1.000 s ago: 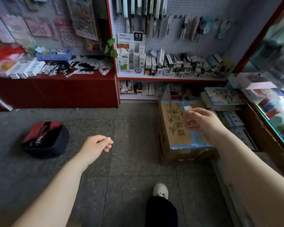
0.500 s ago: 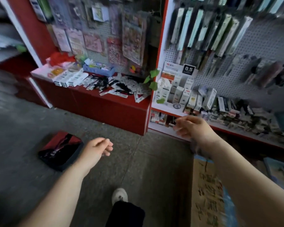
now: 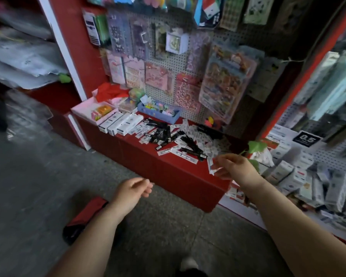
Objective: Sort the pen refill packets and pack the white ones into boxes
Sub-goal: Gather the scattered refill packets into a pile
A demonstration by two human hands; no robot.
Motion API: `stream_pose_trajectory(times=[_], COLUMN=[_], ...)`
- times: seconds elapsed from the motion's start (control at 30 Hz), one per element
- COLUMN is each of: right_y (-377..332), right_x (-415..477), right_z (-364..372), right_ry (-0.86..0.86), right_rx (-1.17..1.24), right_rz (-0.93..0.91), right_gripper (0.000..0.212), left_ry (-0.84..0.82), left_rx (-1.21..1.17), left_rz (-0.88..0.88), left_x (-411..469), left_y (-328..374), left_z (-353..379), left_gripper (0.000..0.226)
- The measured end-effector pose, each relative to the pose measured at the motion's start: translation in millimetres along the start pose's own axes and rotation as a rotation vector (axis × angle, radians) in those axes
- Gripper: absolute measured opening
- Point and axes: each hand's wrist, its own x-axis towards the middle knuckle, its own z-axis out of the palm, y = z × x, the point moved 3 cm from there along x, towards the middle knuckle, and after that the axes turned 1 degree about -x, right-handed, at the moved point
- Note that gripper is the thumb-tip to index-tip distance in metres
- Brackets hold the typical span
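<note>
A heap of black and white pen refill packets (image 3: 180,140) lies on the red counter (image 3: 168,168). Three long white boxes (image 3: 120,122) stand side by side at the heap's left end. My right hand (image 3: 234,166) hovers by the counter's right end and pinches a white refill packet (image 3: 211,165) between thumb and fingers. My left hand (image 3: 133,189) hangs lower, in front of the counter, with loosely curled fingers holding nothing.
A pegboard of stickers (image 3: 188,66) rises behind the counter. A blue tray (image 3: 158,112) and a pink box (image 3: 90,110) sit at the back. Shelves of boxed refills (image 3: 300,172) fill the right. A red and black bag (image 3: 82,218) lies on the grey floor.
The view swung left and up from the cardboard box to the red counter. My right hand came up to the counter's right end, still pinching a small white packet; my left hand stays loosely curled.
</note>
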Motion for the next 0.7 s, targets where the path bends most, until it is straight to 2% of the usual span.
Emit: stream_pose_trajectory(times=[0.27,0.47,0.7], right_y=[-64.9,-116.1,-187.1], right_x=[159.4,288.0,371.0], right_z=[103.1,176.6,234.5], right_ry=[-0.146,-0.241,-0.323], right_rx=[-0.057,0.037,0.024], right_rz=[-0.047,-0.019,-0.038], right_gripper=[0.018,0.017,0.025], left_ry=[0.134,0.184,0.212], left_rx=[-0.086,-0.042,0.039], left_rz=[-0.039,-0.038,-0.023], left_x=[137.9,259.1,341.0], left_y=[-3.3,27.9,59.0], left_z=[-74.6,-129.8,-185.3], left_gripper=[0.036,0.030,0.038])
